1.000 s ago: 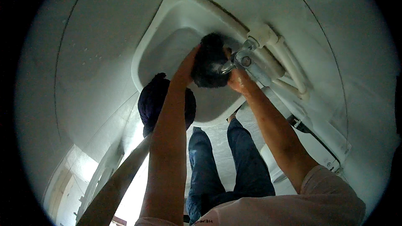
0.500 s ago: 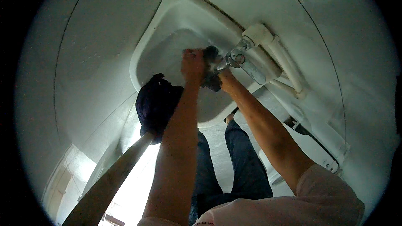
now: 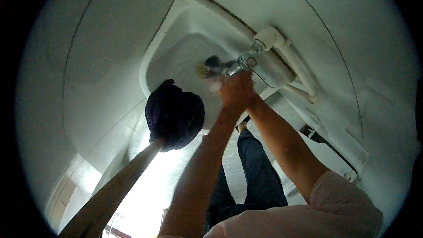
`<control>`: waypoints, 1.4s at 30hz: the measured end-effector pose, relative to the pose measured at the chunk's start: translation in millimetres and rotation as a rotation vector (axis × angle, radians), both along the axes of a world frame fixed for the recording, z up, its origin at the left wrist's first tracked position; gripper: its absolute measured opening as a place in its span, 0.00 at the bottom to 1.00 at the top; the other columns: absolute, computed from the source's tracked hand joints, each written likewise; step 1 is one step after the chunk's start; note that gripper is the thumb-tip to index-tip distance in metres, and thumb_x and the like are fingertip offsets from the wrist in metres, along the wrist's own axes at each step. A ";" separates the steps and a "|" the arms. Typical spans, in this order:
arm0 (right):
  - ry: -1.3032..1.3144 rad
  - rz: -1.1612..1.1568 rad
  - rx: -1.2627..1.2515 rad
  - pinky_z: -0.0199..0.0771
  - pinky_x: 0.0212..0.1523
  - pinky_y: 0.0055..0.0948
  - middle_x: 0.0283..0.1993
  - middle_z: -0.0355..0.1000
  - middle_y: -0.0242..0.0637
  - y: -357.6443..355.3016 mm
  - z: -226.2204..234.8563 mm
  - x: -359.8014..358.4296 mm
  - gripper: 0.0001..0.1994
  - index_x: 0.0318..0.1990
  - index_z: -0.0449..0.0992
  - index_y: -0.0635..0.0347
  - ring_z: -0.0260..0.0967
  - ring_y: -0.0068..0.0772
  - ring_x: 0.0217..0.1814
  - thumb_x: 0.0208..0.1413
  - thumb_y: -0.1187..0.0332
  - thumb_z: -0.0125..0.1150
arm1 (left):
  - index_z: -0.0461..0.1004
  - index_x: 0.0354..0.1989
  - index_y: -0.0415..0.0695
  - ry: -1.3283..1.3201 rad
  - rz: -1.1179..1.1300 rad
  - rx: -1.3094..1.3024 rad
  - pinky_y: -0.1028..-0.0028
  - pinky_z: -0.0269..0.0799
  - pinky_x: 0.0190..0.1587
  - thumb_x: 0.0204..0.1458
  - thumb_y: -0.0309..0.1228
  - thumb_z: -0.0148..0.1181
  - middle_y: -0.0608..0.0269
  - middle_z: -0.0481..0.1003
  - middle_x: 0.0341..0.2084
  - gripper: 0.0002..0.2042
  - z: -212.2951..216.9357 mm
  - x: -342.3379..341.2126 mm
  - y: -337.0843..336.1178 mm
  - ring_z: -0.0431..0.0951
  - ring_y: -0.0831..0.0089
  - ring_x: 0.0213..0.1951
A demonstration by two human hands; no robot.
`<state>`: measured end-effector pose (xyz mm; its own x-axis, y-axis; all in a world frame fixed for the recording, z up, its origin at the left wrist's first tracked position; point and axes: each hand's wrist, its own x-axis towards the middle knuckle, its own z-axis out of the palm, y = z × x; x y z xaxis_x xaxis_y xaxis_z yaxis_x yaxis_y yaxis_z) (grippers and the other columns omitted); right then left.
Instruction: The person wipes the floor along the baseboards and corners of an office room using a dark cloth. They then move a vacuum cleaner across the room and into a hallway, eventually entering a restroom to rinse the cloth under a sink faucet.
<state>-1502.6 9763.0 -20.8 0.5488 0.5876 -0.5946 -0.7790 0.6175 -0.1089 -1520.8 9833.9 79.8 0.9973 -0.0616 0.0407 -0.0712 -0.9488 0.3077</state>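
Note:
My left hand and my right hand are together under the chrome tap, inside the white corner washbasin. They overlap, and motion blur hides their fingers. Just beyond them a dark, wet-looking bundle, perhaps cloth, lies in the basin beside the yellowish drain. Whether either hand touches the bundle is unclear. Pale blur next to my left hand looks like splashing water.
A dark mop head rests by the basin's near left rim, its wooden handle slanting down to the lower left. White pipes run along the right wall. A white toilet tank lid stands at the lower right.
My left hand has moved right and nearer, away from the dark bundle's left side, and meets my right hand. The bundle now lies farther from my hands, with the drain exposed.

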 end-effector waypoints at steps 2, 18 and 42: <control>-0.023 0.065 -0.032 0.72 0.47 0.42 0.48 0.71 0.40 13.7 -18.3 0.7 0.26 0.50 0.70 0.55 0.71 0.37 0.48 0.54 0.44 0.53 | 0.75 0.34 0.46 0.067 -0.008 0.003 0.60 0.72 0.40 0.45 0.36 0.57 0.57 0.75 0.37 0.11 -53.2 13.7 12.7 0.74 0.56 0.43; 0.073 -0.018 0.060 0.67 0.51 0.47 0.51 0.68 0.38 12.2 -12.0 8.3 0.22 0.52 0.68 0.55 0.66 0.37 0.53 0.59 0.49 0.47 | 0.74 0.23 0.46 -0.062 -0.147 -0.157 0.61 0.71 0.31 0.41 0.39 0.63 0.54 0.74 0.25 0.10 7.3 -12.6 19.7 0.77 0.60 0.31; -0.139 0.037 -0.231 0.72 0.47 0.38 0.46 0.71 0.37 -13.7 -93.8 -11.5 0.22 0.49 0.69 0.55 0.70 0.33 0.47 0.57 0.48 0.54 | 0.70 0.51 0.53 0.370 0.433 -0.598 0.58 0.67 0.52 0.37 0.42 0.68 0.56 0.71 0.47 0.28 -26.3 28.9 44.6 0.69 0.50 0.51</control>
